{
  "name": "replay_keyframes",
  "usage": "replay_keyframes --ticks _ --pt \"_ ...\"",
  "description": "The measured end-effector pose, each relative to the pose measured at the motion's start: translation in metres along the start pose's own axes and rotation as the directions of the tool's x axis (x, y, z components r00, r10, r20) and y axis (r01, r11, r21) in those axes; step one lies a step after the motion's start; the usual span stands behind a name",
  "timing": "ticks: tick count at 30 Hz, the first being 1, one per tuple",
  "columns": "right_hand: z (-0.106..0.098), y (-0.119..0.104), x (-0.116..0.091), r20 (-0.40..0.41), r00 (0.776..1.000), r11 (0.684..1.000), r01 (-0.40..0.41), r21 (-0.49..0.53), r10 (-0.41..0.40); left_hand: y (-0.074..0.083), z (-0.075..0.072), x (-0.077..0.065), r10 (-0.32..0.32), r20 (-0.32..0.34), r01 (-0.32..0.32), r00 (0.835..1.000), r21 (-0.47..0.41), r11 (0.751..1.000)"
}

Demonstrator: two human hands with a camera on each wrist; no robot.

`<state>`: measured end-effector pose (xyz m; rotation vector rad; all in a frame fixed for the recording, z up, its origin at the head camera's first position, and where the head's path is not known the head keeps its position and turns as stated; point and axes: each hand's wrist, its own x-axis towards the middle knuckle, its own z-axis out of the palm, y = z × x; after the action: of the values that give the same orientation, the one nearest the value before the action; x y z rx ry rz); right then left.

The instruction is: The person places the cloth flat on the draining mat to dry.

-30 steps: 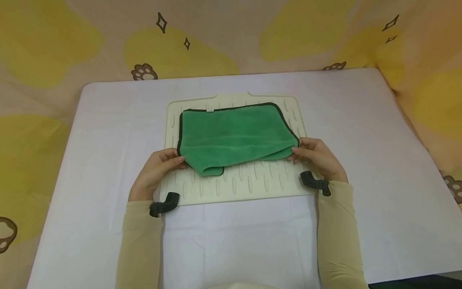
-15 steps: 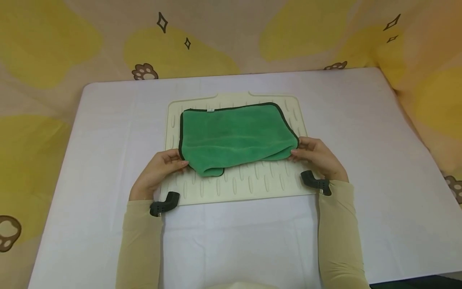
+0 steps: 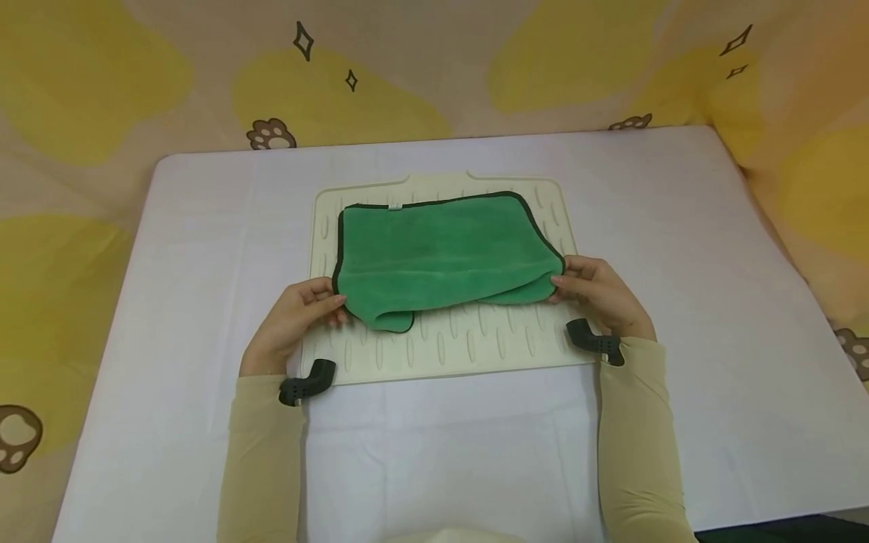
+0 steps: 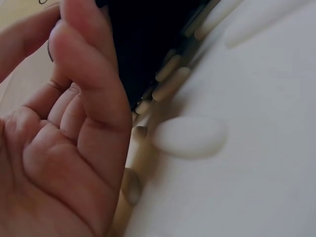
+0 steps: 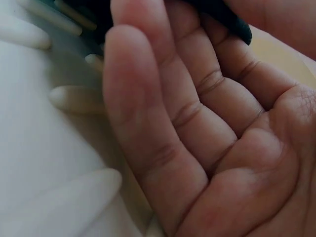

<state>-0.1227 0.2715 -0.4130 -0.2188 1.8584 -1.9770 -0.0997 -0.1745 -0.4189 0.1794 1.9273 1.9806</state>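
Note:
A green cloth (image 3: 441, 241) with a dark edging and a small white tag on its far side spreads over a cream ridged mat (image 3: 441, 351). My left hand (image 3: 295, 320) pinches the cloth's left edge between thumb and fingers. At the opposite end my right hand (image 3: 604, 294) pinches the right corner the same way. Between them the near part sags and folds under, one corner curling at the front left. Both wrist views show the palms close up, with the left hand (image 4: 69, 128) and the right hand (image 5: 197, 113) beside dark cloth above the mat's raised ridges.
The mat lies on a table with a white cover (image 3: 448, 452). A patterned yellow fabric (image 3: 543, 68) hangs along the back and sides. Dark wrist mounts (image 3: 308, 382) stick out from both sleeves over the mat's near corners.
Both hands keep their pinch on the cloth. The left hand shifts slightly left and the right slightly right over the last half second, and the front fold moves a little left.

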Motion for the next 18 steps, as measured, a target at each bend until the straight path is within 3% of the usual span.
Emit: replay_keyframes --ticks 7,18 --pt "-0.0003 -0.0007 -0.0002 0.012 1.000 1.000 0.023 -0.008 -0.022 -0.0009 -0.0018 -0.0003 0.014 0.006 -0.014 1.000 -0.082 0.997" --pt "-0.0027 -0.0001 -0.0013 0.001 0.999 0.999 0.042 0.009 -0.042 0.0005 -0.0004 -0.0006 0.000 -0.002 0.000 1.000 -0.055 0.999"
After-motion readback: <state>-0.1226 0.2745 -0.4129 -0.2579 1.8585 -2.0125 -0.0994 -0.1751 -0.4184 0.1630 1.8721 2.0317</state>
